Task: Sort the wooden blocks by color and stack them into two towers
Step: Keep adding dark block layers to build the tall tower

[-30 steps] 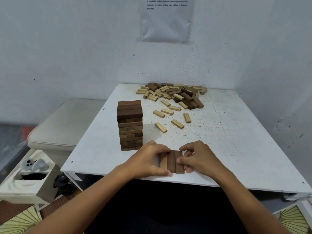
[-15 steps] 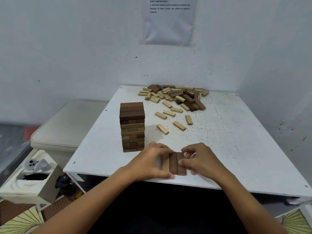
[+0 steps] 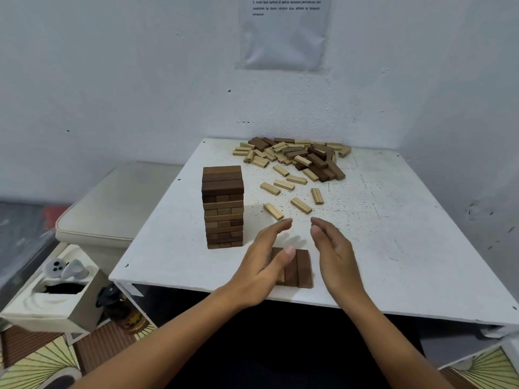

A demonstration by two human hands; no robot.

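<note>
A tower of dark brown blocks (image 3: 223, 206) stands on the white table (image 3: 393, 248), left of centre. Near the front edge lies a flat row of three dark blocks (image 3: 299, 269) side by side. My left hand (image 3: 266, 265) hovers over the row's left part with fingers straight, holding nothing. My right hand (image 3: 334, 251) is raised just right of the row, fingers straight and empty. A mixed pile of light and dark blocks (image 3: 297, 158) lies at the far edge. Several loose light blocks (image 3: 300, 205) are scattered between pile and hands.
A cushioned stool (image 3: 118, 209) stands left of the table. Below it sits a white box (image 3: 47, 299) holding a white controller. A paper sheet (image 3: 283, 32) hangs on the wall behind. The wall runs close along the table's right side.
Both hands have let go of the three-block row and lifted off it, opening with fingers straight. The row stays in place.
</note>
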